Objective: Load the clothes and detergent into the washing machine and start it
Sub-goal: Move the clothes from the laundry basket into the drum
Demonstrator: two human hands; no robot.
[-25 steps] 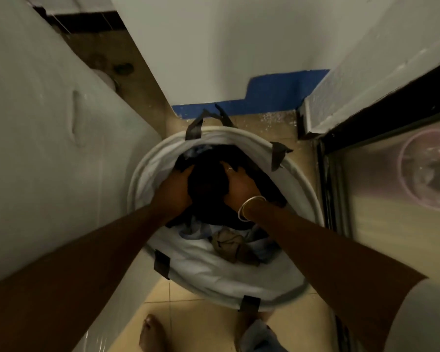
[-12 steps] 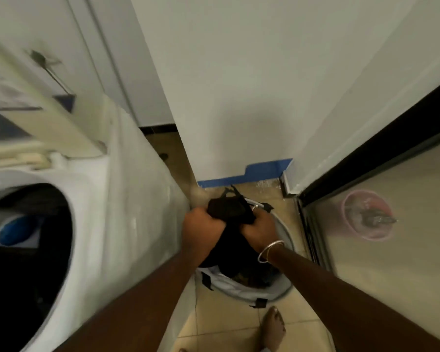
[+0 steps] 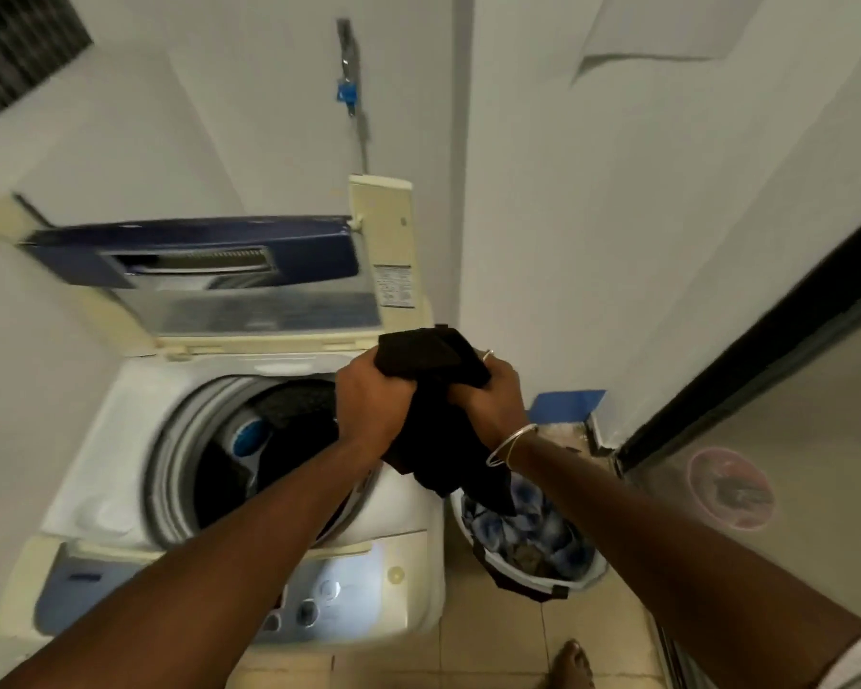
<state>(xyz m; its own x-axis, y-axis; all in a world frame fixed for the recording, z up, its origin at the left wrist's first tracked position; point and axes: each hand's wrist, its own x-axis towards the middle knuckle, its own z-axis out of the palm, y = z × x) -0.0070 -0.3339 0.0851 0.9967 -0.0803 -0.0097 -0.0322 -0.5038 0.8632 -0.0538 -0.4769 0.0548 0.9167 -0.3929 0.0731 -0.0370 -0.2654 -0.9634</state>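
Black garment held over the washer's right edge.
Left hand [image 3: 373,410] and right hand [image 3: 493,397] both clutch the garment [image 3: 428,363], between the open washer [image 3: 120,455] and the basket [image 3: 587,571].

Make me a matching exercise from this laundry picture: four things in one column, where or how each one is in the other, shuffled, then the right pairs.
Things:
1. black garment
2. machine lid
3. laundry basket
4. bracelet

Place or state:
A. on the floor, right of the washing machine
B. gripped by the left hand and the right hand
C. raised open
D. on the right wrist

Pairs: 1-B, 2-C, 3-A, 4-D
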